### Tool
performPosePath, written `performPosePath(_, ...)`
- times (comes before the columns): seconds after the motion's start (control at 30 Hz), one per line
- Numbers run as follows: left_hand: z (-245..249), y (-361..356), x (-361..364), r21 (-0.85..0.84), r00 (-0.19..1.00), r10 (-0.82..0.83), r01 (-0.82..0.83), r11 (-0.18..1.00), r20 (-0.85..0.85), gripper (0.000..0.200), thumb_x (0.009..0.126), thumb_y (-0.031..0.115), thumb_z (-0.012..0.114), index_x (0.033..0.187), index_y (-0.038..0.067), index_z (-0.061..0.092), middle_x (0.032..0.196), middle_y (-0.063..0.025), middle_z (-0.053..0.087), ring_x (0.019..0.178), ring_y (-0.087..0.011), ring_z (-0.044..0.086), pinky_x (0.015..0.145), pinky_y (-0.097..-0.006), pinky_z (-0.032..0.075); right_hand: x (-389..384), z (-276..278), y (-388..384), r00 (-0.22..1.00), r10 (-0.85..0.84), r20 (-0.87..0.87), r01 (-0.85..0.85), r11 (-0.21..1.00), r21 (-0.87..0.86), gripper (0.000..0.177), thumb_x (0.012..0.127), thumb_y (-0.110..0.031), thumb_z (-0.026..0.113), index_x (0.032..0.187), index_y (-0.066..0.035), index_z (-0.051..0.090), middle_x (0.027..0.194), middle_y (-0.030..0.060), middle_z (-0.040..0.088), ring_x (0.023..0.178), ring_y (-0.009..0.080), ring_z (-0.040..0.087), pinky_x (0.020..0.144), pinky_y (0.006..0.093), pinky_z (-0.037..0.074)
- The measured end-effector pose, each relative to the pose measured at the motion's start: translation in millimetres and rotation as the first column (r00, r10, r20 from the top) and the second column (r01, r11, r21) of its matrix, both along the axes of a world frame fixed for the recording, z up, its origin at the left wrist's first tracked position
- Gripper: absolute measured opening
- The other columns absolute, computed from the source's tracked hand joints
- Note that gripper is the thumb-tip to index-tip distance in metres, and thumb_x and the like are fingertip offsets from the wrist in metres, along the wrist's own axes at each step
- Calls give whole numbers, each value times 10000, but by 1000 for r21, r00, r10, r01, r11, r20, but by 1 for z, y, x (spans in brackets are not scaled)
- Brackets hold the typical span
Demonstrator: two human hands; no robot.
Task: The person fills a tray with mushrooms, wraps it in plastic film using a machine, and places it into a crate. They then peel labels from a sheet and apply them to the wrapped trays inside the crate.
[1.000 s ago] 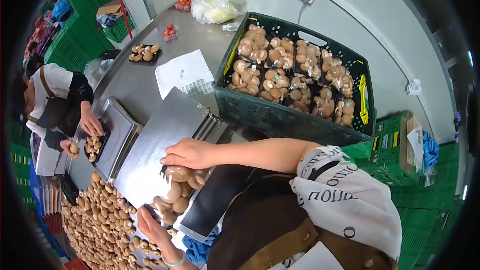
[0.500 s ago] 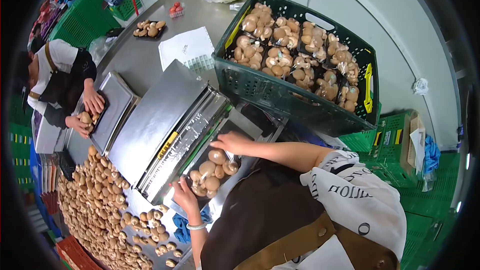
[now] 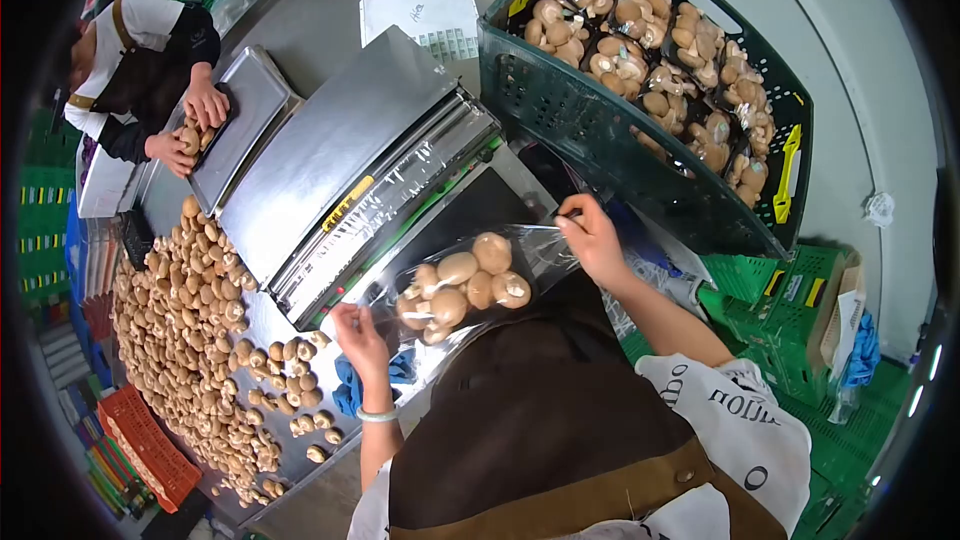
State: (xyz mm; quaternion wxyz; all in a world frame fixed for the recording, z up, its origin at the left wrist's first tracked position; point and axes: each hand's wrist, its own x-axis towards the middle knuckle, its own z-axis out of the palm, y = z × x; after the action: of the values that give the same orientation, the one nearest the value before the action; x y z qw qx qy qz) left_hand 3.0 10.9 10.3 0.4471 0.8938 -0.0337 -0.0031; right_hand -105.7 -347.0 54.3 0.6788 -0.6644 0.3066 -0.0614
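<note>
A black tray of brown mushrooms (image 3: pixel 458 283) lies in front of my apron, with clear plastic film (image 3: pixel 545 240) stretched over it. My right hand (image 3: pixel 597 245) pinches the film beyond the tray's right end and pulls it out taut. At the left end, my left hand (image 3: pixel 362 340), with a bracelet at the wrist, has its fingers closed on the film's other side. Just beyond the tray stands the metal wrapping machine (image 3: pixel 330 150), its film roll (image 3: pixel 385 195) facing me.
A dark green crate (image 3: pixel 600 110) of wrapped mushroom trays stands at the right. Loose mushrooms (image 3: pixel 185 330) are heaped at the left, near a blue cloth (image 3: pixel 350 387). Across the table, a co-worker's hands (image 3: pixel 195 125) hold a mushroom tray by a metal scale (image 3: pixel 245 125).
The mushroom tray has come closer to my body, away from the machine. My right hand has moved out to the right, drawing the film wide. The view has shifted.
</note>
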Motion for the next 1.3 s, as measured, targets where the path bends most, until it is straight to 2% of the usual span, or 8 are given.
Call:
performPosePath(0.23,-25,-76,31,570,825,-502,288,769,260,464,774,-19,581,1219,109,570,919,-133,641,655,-286,635,551,-383,511,-24,-136,39,969,-243,-55,145,731,-667,101,960,-130,525,1040,-92,475,622,141,555,551,302,581,522,361,452)
performPosePath(0.37,-38,-98,33,90,904,-414,423,902,-104,495,893,63,558,1374,95,446,915,-84,650,822,-193,637,689,-314,492,-24,-181,83,959,-285,-4,277,929,247,139,946,-168,552,1037,-71,512,754,139,602,684,258,623,562,355,471)
performPosePath(0.43,-29,-125,16,-650,846,-460,192,735,-270,377,1001,150,420,1375,101,421,956,5,533,828,-120,541,807,-192,435,-40,-135,87,954,-232,192,-5,626,780,150,947,-179,553,1042,-67,522,808,132,603,731,242,620,605,345,472)
performPosePath(0.57,72,-135,-38,-794,648,-689,209,571,-325,318,985,156,472,1298,109,448,934,-14,511,802,-109,518,739,-228,452,-48,-11,83,854,113,508,-521,203,829,176,947,-202,555,1050,-60,542,917,117,606,825,211,615,691,324,474)
performPosePath(0.63,74,-112,-38,-873,377,-794,-301,383,-478,334,982,212,498,1295,109,440,942,-20,515,810,-134,522,745,-262,464,-46,32,78,770,217,600,-636,179,751,190,948,-213,556,1055,-56,552,971,110,607,873,195,612,734,314,475)
performPosePath(0.83,146,-140,-64,-933,10,-944,-158,324,-330,409,972,267,522,1336,118,411,1056,-37,514,921,-173,520,800,-310,456,-67,101,21,805,319,501,-576,626,526,236,949,-247,560,1068,-45,582,1134,89,611,1014,148,604,864,282,478)
performPosePath(1.0,167,-195,-70,-920,-62,-935,-167,355,-349,474,963,312,542,1371,126,388,1152,-52,513,1014,-205,519,846,-350,450,-102,151,-56,706,611,358,-478,784,-396,486,868,-290,676,1261,-59,507,1317,190,534,1177,298,561,943,391,457)
performPosePath(1.3,159,-300,-51,-878,-132,-935,-323,355,-329,642,937,367,600,1467,151,310,1466,-70,381,1313,-287,401,995,-467,380,-142,124,-119,975,-54,216,62,998,-31,708,829,-296,718,1421,-80,395,1314,162,554,1172,256,563,982,363,443)
